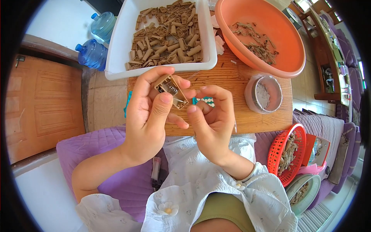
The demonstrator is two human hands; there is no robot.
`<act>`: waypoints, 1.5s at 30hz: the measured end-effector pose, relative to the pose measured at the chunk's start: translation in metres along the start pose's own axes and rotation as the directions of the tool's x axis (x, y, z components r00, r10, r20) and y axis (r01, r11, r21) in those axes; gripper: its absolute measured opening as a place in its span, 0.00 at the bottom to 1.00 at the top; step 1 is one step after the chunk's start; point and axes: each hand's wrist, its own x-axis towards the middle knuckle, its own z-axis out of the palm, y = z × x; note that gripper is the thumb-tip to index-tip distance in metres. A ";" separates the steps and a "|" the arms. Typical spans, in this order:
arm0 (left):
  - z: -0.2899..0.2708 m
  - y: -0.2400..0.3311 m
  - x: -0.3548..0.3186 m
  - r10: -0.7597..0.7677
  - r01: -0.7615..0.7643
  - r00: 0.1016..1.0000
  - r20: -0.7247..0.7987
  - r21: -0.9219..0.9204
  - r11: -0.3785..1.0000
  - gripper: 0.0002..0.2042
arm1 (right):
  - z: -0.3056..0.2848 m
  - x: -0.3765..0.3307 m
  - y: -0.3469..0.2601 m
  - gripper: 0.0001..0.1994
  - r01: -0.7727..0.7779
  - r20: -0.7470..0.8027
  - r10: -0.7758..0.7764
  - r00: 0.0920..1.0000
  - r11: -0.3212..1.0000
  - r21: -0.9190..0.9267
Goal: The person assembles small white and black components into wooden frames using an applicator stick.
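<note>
My left hand holds a small tan plastic casing between thumb and fingers, above the near part of the wooden table. Its open face is turned up, showing a coiled metal spring and other small parts inside. A thin light strip or wire crosses its lower end. Close by on the right is my right hand, its thumb and fingers drawn together near the casing's lower corner. Whatever those fingertips pinch is too small to make out. Partly hidden behind them, a teal piece with white round spots lies on the table.
A white tub of loose tan casings stands beyond my hands. Right of it is an orange basin with small parts, then a small tub. A red basket and a pale green basin sit at right. Blue water bottles stand left.
</note>
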 end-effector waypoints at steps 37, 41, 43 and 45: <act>0.002 -0.027 -0.013 -0.076 0.065 0.997 0.031 0.270 0.961 0.14 | -0.017 0.006 0.026 0.14 0.004 0.039 0.006 0.999 0.966 -0.258; -0.002 -0.035 -0.009 -0.133 0.111 0.990 0.042 0.333 0.936 0.13 | -0.034 0.009 0.031 0.15 -0.096 0.133 0.131 0.982 0.967 -0.238; -0.006 -0.034 -0.006 -0.190 0.164 0.979 0.067 0.285 0.945 0.14 | -0.057 0.015 0.034 0.18 -0.146 0.315 0.213 0.925 0.964 -0.221; -0.008 -0.027 -0.004 -0.371 0.357 0.922 0.108 0.128 0.925 0.17 | -0.086 0.020 0.029 0.13 -0.077 0.258 0.219 0.941 0.881 -0.466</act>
